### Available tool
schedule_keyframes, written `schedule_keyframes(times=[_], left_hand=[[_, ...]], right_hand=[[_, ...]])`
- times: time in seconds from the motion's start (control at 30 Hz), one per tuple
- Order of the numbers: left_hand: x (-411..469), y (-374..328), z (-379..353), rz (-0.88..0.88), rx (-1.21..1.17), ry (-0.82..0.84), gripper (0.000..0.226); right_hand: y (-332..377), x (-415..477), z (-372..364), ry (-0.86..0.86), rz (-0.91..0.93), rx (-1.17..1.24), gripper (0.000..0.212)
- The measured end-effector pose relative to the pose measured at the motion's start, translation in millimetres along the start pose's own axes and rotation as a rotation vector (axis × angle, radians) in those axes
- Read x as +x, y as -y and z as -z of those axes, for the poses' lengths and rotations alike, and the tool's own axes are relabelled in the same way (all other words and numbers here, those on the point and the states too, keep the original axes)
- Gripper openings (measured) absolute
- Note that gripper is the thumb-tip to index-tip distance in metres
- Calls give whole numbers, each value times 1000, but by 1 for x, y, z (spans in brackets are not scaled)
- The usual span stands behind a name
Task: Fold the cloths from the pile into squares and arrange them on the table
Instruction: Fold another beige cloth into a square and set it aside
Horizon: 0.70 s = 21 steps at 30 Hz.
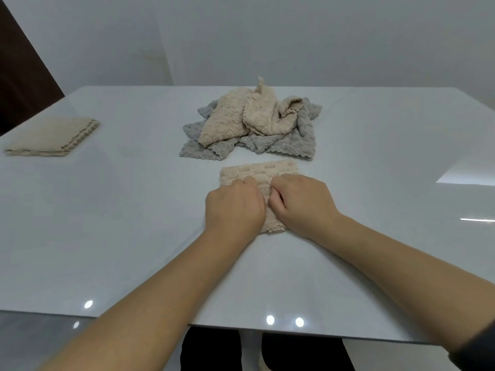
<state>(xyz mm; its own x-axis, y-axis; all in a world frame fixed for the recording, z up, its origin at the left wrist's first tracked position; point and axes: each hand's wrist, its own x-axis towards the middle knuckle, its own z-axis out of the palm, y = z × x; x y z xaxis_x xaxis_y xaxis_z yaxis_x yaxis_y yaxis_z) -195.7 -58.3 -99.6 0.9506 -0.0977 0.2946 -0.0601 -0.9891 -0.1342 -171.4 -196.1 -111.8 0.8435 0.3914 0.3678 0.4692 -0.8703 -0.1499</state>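
Note:
A beige fleecy cloth [263,171] lies flat in the middle of the white table [120,215]. My left hand [234,207] and my right hand [302,204] sit side by side on it, fingers curled into the fabric near its centre. Their knuckles hide most of the cloth's near half. Just behind it is the pile [254,124] of crumpled beige and grey cloths. One folded beige square [53,136] lies at the far left of the table.
The table's near edge [267,330] runs below my forearms, with dark legs visible under it. A white wall stands behind the table and a dark door panel [18,73] is at the far left.

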Motion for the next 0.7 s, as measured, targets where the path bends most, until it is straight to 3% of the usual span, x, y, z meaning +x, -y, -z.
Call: schedule_keyframes(times=[0.17,0.4,0.7], left_hand=[[1,0,15,-45,2,31,24],[-6,17,12,63,12,93,21],[-7,19,14,59,-51,72,19]], right_hand=[[7,3,16,28,2,-79,27],[45,14,6,38,-23,-118,28],[38,13,20,72,-88,-34,27]])
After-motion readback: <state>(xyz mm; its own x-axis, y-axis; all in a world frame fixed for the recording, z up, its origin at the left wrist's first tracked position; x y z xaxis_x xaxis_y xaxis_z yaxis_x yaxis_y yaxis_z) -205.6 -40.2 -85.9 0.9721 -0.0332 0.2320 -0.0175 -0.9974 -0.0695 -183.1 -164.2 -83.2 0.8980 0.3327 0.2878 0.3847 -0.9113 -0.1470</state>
